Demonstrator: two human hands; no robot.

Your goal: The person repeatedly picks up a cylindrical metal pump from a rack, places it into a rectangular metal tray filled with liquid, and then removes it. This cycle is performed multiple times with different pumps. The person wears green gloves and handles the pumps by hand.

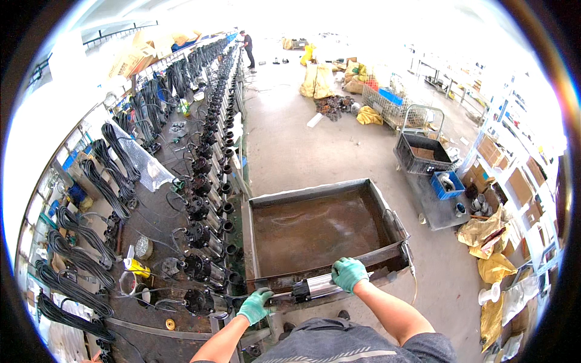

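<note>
A submersible pump (321, 285) with a silver cylindrical body and a black end lies across the near rim of a shallow metal tank (257, 242). My right hand (349, 274), in a green glove, is closed over the right end of its silver body. To the left of the black end, my left hand (255, 305) wears a green glove too, and its fingers are curled closed by a thin dark cable or rod. What exactly lies within those fingers is hidden. Brownish liquid (321, 227) covers the tank floor.
Along my left runs a long dark workbench (154, 209) with a row of similar pumps (203, 236) and coiled black cables (78, 254). A black crate (423, 154) and a blue bin (448, 184) stand on the right. Another person (247, 48) stands far off by the bench.
</note>
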